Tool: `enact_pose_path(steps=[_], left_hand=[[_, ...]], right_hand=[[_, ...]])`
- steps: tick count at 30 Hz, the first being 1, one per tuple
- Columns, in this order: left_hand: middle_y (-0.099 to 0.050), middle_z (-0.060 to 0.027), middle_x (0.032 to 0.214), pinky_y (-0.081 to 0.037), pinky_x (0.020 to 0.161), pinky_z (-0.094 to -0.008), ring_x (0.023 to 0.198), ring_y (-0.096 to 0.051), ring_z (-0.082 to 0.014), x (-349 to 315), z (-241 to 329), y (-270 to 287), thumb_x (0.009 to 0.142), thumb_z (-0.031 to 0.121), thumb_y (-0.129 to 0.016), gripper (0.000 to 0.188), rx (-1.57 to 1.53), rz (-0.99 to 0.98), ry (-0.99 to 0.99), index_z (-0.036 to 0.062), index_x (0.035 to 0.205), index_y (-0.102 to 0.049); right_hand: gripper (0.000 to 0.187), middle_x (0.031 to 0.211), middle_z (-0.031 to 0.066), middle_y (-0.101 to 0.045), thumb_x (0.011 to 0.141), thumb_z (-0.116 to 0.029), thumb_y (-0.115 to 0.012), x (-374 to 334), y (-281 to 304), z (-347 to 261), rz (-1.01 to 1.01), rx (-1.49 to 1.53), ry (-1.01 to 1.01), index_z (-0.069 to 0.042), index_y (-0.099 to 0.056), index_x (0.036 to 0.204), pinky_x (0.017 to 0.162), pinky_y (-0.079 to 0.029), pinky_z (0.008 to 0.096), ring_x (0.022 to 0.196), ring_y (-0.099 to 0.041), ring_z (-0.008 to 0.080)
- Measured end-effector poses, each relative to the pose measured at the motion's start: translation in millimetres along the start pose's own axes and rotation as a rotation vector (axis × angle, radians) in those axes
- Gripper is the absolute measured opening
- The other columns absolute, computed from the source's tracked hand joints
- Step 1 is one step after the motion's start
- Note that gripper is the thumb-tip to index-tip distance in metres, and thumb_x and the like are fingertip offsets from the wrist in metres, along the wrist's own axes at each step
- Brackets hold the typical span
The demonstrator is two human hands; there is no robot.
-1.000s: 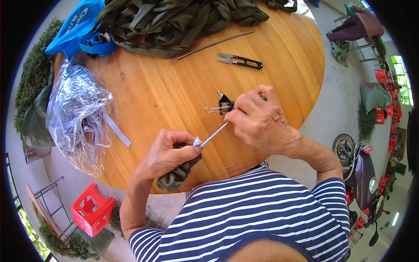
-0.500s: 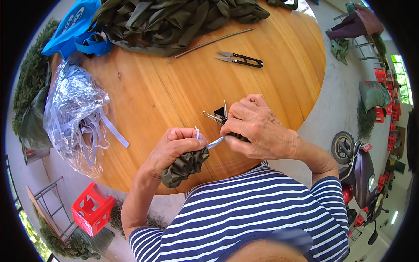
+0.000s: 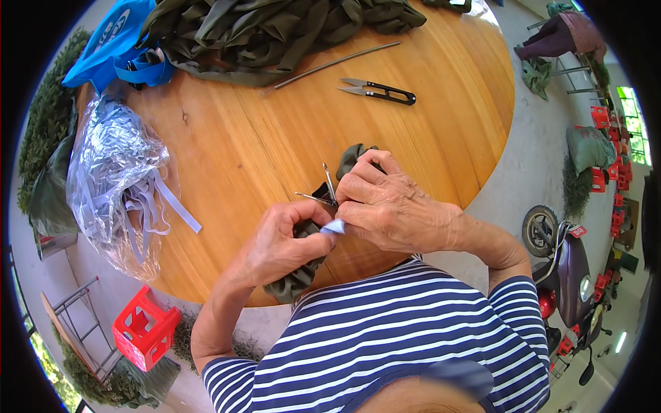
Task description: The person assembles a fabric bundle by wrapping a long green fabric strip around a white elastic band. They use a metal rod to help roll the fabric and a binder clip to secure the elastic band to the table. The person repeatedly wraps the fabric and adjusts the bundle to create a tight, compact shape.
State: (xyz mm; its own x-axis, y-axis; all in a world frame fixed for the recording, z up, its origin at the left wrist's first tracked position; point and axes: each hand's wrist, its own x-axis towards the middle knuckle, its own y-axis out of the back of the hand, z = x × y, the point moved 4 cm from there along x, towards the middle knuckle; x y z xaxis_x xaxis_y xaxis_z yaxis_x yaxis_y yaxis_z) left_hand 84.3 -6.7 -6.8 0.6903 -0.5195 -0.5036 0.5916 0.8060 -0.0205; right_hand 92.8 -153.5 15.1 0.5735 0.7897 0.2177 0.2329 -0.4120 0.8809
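My left hand (image 3: 284, 244) is closed, thumb and fingers pinching a pale lavender elastic band (image 3: 334, 227) and the gathered dark olive fabric tube (image 3: 295, 281) around it. The tube hangs below that palm, and another part of it rises above the fingers of my right hand (image 3: 399, 210). That hand is closed too, its fingertips meeting the band and fabric close to the left thumb. Just beyond the fingertips is a black binder clip (image 3: 321, 192) with its metal handles raised. Whether it grips the fabric is hidden.
On the round wooden table (image 3: 241, 148) lie thread snips (image 3: 379, 91), a thin rod (image 3: 330, 67) and an olive fabric heap (image 3: 275, 34). A clear plastic bag of elastic strips (image 3: 120, 172) and a blue bag (image 3: 113, 41) sit left. A red stool (image 3: 146, 329) stands beside the table.
My hands have come closer together, and the stretch of band between them is shorter. The binder clip has shifted left and turned. More olive fabric shows above my right hand.
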Motion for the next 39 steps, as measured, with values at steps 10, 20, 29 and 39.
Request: enact_pose_path(steps=[10, 20, 29, 39], left_hand=[[-0.059, 0.0004, 0.070, -0.042, 0.055, -0.0180, 0.061, -0.051, -0.0037, -11.7, -13.4, 5.9, 0.073, 0.006, -0.059, 0.016, -0.383, -0.192, 0.221, -0.0007, 0.086, -0.063], [-0.059, -0.0020, 0.069, -0.048, 0.052, -0.0195, 0.058, -0.056, -0.0067, -7.3, -27.6, -2.9, 0.080, 0.014, -0.059, 0.012, -0.778, -0.199, 0.303, 0.0018, 0.082, -0.059], [-0.059, -0.0033, 0.068, -0.050, 0.051, -0.0214, 0.055, -0.057, -0.0089, -8.7, -27.5, -4.2, 0.080, 0.014, -0.058, 0.014, -0.790, -0.172, 0.281, 0.0005, 0.083, -0.059], [-0.059, 0.0002, 0.070, -0.043, 0.057, -0.0176, 0.063, -0.053, -0.0045, -13.8, -10.4, -6.0, 0.080, 0.012, -0.060, 0.012, -0.532, -0.262, 0.306, 0.0011, 0.079, -0.063]], right_hand=[[0.020, 0.101, 0.0100, -0.053, 0.082, -0.016, -0.050, 7.9, 18.9, 13.0, -0.277, 0.211, 0.053, 0.000, -0.060, 0.081, 0.098, -0.025, 0.0398, 0.108, -0.043, 0.0222], [0.022, 0.109, 0.0136, -0.052, 0.084, -0.016, -0.046, 7.4, 11.9, 14.3, -0.297, 0.393, 0.022, 0.002, -0.058, 0.081, 0.099, -0.025, 0.0403, 0.115, -0.039, 0.0261], [0.021, 0.105, 0.0123, -0.052, 0.083, -0.019, -0.049, 9.1, 6.0, 10.9, -0.242, 0.346, 0.006, 0.000, -0.056, 0.079, 0.097, -0.026, 0.0418, 0.113, -0.040, 0.0262], [0.014, 0.113, 0.0103, -0.049, 0.076, -0.014, -0.058, 16.3, 15.9, 24.7, -0.272, 0.326, 0.076, -0.005, -0.050, 0.068, 0.097, -0.026, 0.0455, 0.117, -0.038, 0.0294]])
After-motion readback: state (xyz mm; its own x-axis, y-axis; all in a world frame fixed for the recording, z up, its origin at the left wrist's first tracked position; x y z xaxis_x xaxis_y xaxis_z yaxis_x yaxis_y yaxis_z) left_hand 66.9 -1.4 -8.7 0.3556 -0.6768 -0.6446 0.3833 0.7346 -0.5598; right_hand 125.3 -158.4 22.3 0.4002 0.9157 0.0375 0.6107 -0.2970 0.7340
